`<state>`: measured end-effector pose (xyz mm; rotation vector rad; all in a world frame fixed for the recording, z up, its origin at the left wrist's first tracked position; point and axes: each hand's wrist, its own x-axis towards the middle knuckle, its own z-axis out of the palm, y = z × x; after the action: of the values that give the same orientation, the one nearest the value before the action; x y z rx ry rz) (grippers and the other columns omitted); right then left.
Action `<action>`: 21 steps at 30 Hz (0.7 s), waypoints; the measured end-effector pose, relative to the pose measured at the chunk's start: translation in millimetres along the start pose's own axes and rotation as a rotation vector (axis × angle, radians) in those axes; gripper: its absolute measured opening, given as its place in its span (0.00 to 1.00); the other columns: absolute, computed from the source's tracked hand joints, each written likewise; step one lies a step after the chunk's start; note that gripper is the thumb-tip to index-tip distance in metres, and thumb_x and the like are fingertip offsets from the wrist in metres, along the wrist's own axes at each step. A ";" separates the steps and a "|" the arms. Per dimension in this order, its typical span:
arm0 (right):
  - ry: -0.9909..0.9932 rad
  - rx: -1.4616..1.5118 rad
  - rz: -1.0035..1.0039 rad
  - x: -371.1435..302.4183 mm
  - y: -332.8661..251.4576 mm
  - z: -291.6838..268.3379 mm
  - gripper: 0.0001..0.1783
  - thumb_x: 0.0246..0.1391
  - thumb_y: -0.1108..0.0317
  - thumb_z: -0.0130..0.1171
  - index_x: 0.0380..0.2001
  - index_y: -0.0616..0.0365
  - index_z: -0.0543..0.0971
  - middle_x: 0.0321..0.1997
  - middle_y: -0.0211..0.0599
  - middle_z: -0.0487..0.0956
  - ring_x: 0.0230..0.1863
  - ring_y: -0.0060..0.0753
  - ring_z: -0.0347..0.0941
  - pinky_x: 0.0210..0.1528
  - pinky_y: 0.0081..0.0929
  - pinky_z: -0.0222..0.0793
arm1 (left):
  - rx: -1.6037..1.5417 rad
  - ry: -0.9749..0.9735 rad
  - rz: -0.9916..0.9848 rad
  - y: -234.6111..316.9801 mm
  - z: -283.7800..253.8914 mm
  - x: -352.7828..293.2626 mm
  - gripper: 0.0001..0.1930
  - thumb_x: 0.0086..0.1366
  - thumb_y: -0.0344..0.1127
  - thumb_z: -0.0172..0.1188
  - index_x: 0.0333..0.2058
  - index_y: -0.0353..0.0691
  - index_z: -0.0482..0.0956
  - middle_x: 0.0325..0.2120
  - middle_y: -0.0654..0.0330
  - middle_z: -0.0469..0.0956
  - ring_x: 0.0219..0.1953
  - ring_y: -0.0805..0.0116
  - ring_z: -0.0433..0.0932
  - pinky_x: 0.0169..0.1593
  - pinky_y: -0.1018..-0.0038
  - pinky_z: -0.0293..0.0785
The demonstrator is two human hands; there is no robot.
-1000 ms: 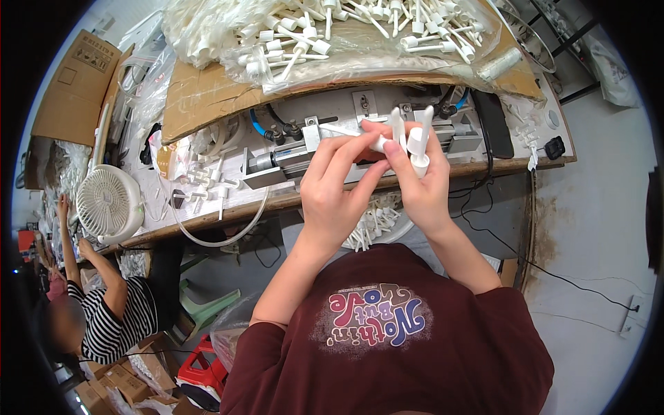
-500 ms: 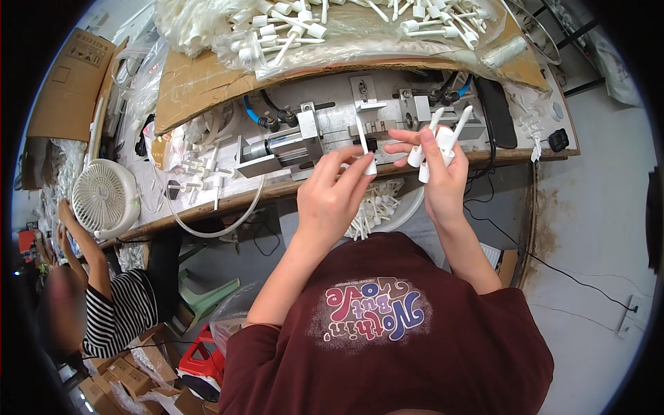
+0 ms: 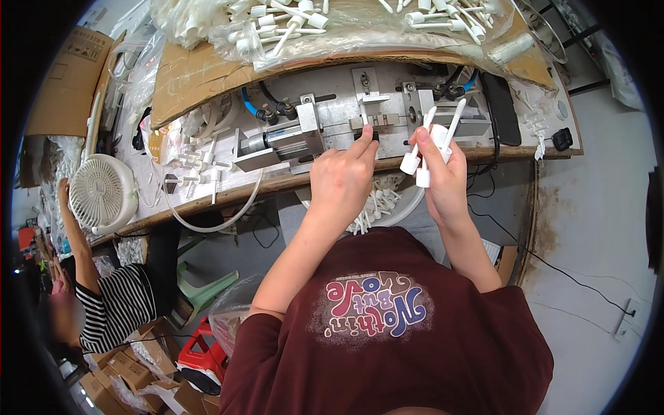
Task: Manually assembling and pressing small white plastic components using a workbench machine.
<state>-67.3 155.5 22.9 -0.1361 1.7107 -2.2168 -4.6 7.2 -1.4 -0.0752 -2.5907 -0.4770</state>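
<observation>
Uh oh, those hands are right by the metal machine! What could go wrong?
Pinched fingers: the left hand has its fingertips in the space between two metal blocks, so if either block moved, it might squeeze them.

Dropped pieces: the right hand holds several white sticks at once, pointing different ways, so one could slip out and fall.

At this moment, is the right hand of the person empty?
No, the right hand holds several white pieces between its thumb and fingers.
</observation>
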 end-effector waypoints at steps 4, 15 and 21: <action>-0.044 -0.010 0.050 3.6 -0.6 -4.3 0.13 0.65 0.58 0.59 0.37 0.57 0.77 0.29 0.24 0.76 0.24 0.12 0.70 0.23 0.13 0.64 | 0.004 -0.021 0.006 -2.1 -0.9 0.4 0.09 0.53 0.28 0.63 0.35 0.36 0.85 0.45 0.55 0.83 0.21 0.65 0.81 0.29 0.73 0.76; -0.089 -0.043 0.100 4.3 13.4 -10.2 0.13 0.63 0.58 0.62 0.35 0.57 0.78 0.28 0.25 0.77 0.24 0.12 0.71 0.25 0.14 0.65 | -0.539 0.023 -0.016 11.7 -21.5 -4.1 0.17 0.50 0.30 0.72 0.41 0.40 0.83 0.38 0.60 0.82 0.30 0.64 0.82 0.34 0.71 0.79; -0.095 -0.024 0.080 5.4 13.2 -5.9 0.14 0.64 0.58 0.60 0.33 0.59 0.77 0.25 0.27 0.76 0.24 0.14 0.70 0.25 0.15 0.65 | -0.586 0.080 -0.061 14.9 -29.0 -3.9 0.14 0.53 0.30 0.71 0.40 0.37 0.83 0.35 0.59 0.79 0.31 0.65 0.81 0.33 0.71 0.78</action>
<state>-71.4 156.4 8.0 -0.1735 1.6630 -2.0991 14.5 11.2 25.1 -0.1713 -2.2984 -1.2193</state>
